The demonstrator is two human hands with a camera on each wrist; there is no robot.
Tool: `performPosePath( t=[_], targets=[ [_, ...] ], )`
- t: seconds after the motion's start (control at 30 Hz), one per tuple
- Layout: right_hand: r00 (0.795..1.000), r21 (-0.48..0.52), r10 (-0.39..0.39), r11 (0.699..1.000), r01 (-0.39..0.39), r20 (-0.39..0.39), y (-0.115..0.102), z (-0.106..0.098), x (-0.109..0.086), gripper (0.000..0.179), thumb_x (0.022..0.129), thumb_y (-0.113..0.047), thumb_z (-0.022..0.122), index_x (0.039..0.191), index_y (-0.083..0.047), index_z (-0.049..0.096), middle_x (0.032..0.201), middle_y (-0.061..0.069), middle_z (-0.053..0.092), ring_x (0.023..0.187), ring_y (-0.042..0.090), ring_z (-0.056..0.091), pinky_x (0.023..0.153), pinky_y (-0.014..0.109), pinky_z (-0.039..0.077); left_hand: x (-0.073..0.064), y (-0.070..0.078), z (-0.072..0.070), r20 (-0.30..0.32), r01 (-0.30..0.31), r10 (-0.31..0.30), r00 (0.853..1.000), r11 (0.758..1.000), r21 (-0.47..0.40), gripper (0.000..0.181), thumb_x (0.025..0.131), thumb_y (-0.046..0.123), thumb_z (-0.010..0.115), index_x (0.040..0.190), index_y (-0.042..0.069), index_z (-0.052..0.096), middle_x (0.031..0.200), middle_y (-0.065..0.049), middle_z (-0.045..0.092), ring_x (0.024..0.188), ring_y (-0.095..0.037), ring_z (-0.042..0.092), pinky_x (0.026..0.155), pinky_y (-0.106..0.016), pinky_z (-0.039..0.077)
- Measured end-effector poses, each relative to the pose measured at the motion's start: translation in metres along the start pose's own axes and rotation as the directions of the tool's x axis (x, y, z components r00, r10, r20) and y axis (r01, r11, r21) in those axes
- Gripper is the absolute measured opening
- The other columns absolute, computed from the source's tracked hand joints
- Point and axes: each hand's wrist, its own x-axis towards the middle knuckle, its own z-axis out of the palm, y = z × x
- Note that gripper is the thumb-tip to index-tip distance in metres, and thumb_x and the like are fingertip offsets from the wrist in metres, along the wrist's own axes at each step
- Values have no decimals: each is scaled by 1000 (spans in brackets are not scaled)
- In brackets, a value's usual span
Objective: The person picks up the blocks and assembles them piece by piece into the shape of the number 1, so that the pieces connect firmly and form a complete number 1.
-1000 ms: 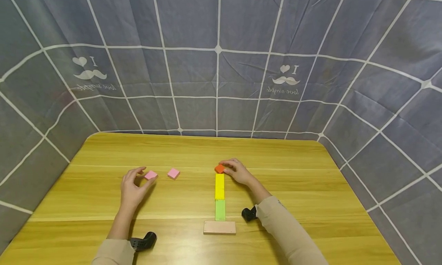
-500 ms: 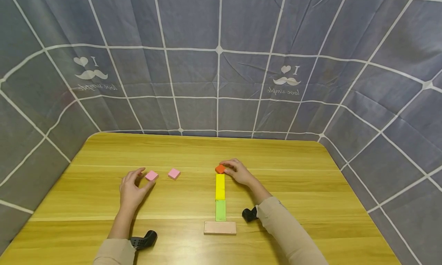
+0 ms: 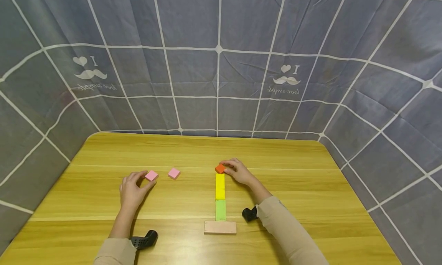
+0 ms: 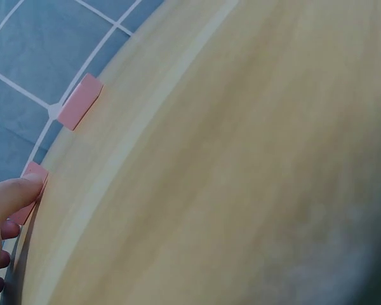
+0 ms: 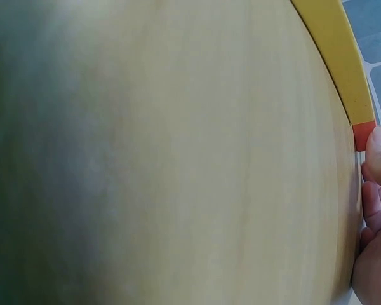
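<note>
My left hand [image 3: 132, 190] pinches a small square pink block [image 3: 151, 176] between thumb and fingers at the left of the table. In the left wrist view the thumb lies over the near face of that pink block [image 4: 33, 184]. A second pink block [image 3: 174, 173] lies a short way to its right. With thumb and fingers, my right hand [image 3: 239, 173] pinches a small orange block [image 3: 220, 168], turned cornerwise at the far end of a yellow block [image 3: 220, 186]. The yellow block leads down to a green block [image 3: 220, 210], below which lies a wide pale wooden block [image 3: 220, 227] crosswise.
The wooden table [image 3: 276, 157] reaches back to a grey checked curtain [image 3: 193, 73] that hangs behind and at both sides. Black wrist devices [image 3: 145, 240] show beside each forearm, low over the tabletop.
My left fingers have closed in from a wider spread onto the left pink block. The right hand stays at the orange block, and the row of blocks has not moved.
</note>
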Motion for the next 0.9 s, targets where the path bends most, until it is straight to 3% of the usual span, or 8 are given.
performPosePath(
  t=[0.57,0.7,0.9],
  targets=[
    [1000,17,-20,1000,20,3,-1,-1,-1,29,90,-7,55,118,-4,59,106,13,53,96,25,49,85,36,40,0,0,1,-11,3,-3,1000,1000,7,41,72,19,77,104,-3,63,106,-21,59,97,-34,43,86,-48,28],
    [1000,20,-22,1000,22,1,0,0,0,29,90,-7,56,118,-4,59,106,13,54,97,26,49,86,38,40,0,1,2,-47,-11,9,999,999,-46,39,70,13,79,100,-5,64,101,-21,61,92,-33,45,83,-46,30],
    [1000,3,-14,1000,14,6,1,-1,1,29,90,-7,55,119,-4,59,109,14,53,99,26,49,87,38,39,0,3,3,-152,-72,45,987,981,-182,36,62,2,82,93,-8,66,91,-21,63,85,-28,46,74,-34,31]
  ],
)
